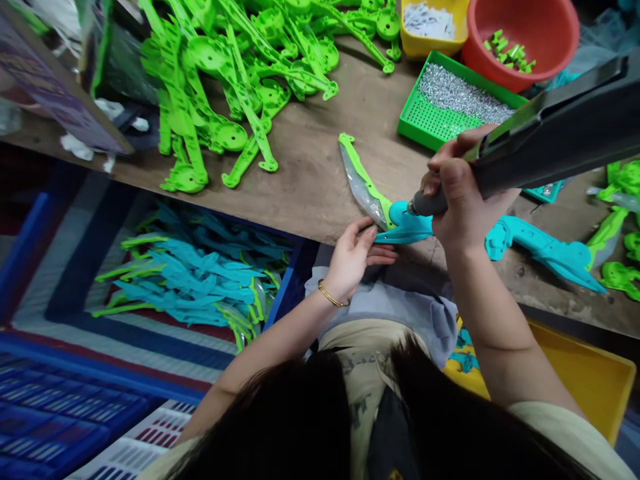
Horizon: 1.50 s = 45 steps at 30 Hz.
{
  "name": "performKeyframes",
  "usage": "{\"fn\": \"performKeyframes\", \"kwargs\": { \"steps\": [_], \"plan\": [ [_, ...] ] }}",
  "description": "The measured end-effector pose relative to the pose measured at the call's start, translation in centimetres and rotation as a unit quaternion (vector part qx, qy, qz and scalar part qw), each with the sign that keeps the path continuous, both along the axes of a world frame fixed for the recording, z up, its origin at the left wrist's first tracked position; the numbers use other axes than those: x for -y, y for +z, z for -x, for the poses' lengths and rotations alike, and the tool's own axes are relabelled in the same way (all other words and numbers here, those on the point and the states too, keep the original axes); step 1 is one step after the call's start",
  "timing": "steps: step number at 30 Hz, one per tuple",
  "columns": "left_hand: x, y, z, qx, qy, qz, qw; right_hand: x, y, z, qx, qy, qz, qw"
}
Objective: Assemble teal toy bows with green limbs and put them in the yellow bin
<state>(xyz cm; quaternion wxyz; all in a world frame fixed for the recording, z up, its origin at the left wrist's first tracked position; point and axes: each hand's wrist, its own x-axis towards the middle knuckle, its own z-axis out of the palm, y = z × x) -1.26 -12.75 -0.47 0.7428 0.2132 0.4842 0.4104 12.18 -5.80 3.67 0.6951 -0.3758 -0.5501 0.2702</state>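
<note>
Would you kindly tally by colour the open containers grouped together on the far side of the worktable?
Yellow container, with white pieces inside: 1
Red bowl, with lime-green pieces inside: 1
Green tray, with small silver pieces inside: 1
Total: 3

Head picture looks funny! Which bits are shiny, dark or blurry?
Head view: silvery bits glint, and clear plastic has whitish shine; the blue crates at lower left look dim; dark hair is soft and nearly black; stuff near the edges looks stretched and smeary.
</note>
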Motion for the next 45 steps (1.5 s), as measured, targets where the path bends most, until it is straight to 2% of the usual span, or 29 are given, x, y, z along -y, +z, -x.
{"fn": "performKeyframes", "kwargs": {
  "steps": [3, 10, 16, 20, 25, 29, 31, 37, 45],
  "plan": [
    [0.0, -0.1, 0.0, 0.001, 0.002, 0.009, 1.0, 0.2, 0.0, 0.2, 0.074, -0.022, 0.037, 0.996],
    [0.0, -0.3, 0.0, 0.022, 0.002, 0.019, 1.0, 0.7, 0.0, 0.6, 0.097, -0.004, 0.057, 0.994],
    [0.1, -0.2, -0.1, 0.034, 0.005, 0.015, 0.999, -0.1, -0.2, 1.0, 0.028, -0.019, 0.049, 0.998],
    [0.2, -0.1, -0.4, 0.024, 0.016, 0.017, 0.999, 0.0, 1.1, 0.9, -0.018, -0.007, 0.044, 0.999],
    [0.1, 0.1, -0.6, 0.029, 0.017, 0.022, 0.999, 2.4, 2.6, 0.9, 0.004, 0.022, -0.022, 0.999],
    [0.1, 0.0, -0.6, 0.043, 0.028, 0.019, 0.998, 4.4, 1.6, 1.2, 0.069, 0.046, 0.0, 0.997],
    [0.1, 0.0, -0.6, 0.042, 0.035, 0.021, 0.998, 4.8, 0.9, 1.3, 0.071, 0.046, 0.003, 0.996],
    [0.1, 0.0, -0.7, 0.036, 0.04, 0.029, 0.998, 4.5, 0.1, 1.6, 0.037, 0.058, -0.001, 0.998],
    [0.1, 0.4, -0.9, 0.013, 0.068, 0.048, 0.996, 4.7, -1.4, 1.1, 0.123, 0.064, 0.022, 0.99]
  ]
}}
